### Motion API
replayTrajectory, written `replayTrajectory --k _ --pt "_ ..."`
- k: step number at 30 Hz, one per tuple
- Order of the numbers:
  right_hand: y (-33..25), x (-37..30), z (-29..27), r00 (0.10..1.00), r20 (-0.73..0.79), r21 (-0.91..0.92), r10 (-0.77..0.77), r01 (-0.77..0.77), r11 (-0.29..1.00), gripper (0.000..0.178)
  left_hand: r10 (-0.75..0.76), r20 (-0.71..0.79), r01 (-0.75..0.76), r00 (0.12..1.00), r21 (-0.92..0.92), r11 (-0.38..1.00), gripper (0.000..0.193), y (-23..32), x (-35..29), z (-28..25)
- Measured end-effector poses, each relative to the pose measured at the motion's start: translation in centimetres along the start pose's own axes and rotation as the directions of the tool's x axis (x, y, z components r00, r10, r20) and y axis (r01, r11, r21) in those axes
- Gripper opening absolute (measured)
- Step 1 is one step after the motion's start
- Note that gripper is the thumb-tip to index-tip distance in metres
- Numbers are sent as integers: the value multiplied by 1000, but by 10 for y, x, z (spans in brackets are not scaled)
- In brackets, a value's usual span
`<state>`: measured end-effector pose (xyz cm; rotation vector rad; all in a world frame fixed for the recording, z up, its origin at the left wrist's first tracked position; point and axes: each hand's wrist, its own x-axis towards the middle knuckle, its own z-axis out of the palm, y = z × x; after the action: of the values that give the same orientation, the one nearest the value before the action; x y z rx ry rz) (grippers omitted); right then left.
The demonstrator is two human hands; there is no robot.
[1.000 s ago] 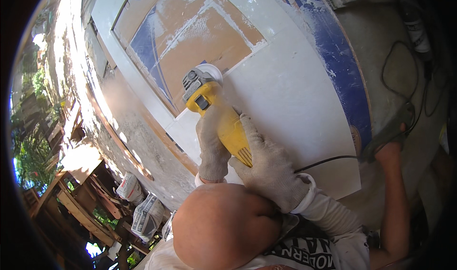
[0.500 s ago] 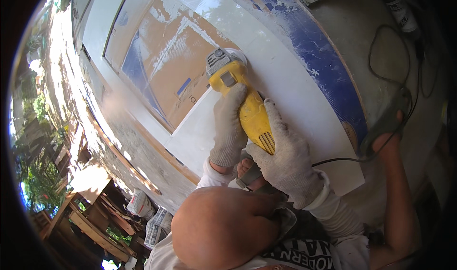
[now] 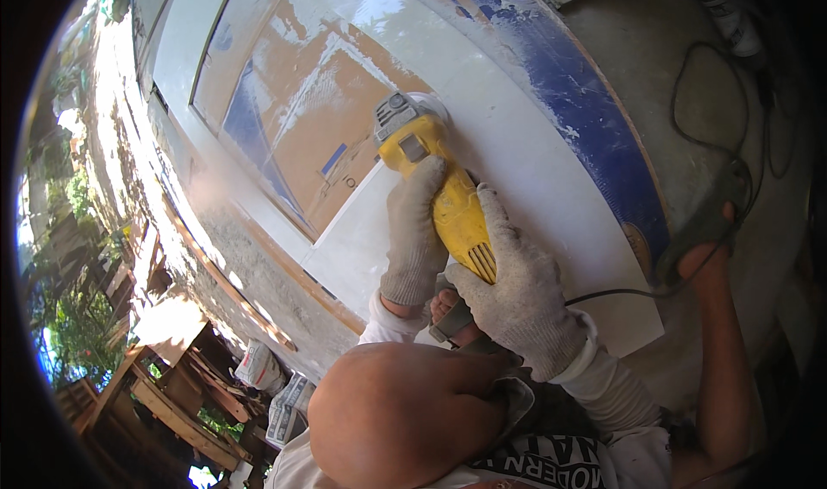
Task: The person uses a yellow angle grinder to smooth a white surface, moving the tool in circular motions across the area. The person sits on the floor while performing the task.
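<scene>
Both my hands wear off-white knitted gloves and grip a yellow angle grinder (image 3: 457,218) with a grey head. My left hand (image 3: 415,222) is wrapped round its front body, just behind the head. My right hand (image 3: 521,304) closes round the rear end, near the vent slots. The grinder's head rests over a white panel (image 3: 525,196), beside the edge of a brown cutout area. A pale rim of the disc shows at the head; the rest of the disc is hidden beneath. A black cord (image 3: 616,292) trails right from under my right hand.
A scuffed blue strip (image 3: 594,136) borders the panel on the right. My bare knee (image 3: 401,411) is at the bottom; my sandalled foot (image 3: 706,252) is at the right, by looping cord. Wood scraps (image 3: 185,411) and filled sacks (image 3: 289,407) lie lower left. A white bottle (image 3: 736,28) is upper right.
The grinder and both hands hold nearly the same place, still gripping. The whole view has shifted slightly.
</scene>
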<state>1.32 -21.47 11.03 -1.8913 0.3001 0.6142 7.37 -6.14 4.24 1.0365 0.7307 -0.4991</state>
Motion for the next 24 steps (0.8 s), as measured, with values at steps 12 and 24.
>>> replayTrajectory --k 12,24 --pt "4 4 -12 985 15 -177 -170 170 969 101 15 81 1 997 -194 981 45 -5 0 0" --pt "6 7 -15 988 5 -183 -153 152 971 99 12 65 1 998 -200 980 45 -10 8 2"
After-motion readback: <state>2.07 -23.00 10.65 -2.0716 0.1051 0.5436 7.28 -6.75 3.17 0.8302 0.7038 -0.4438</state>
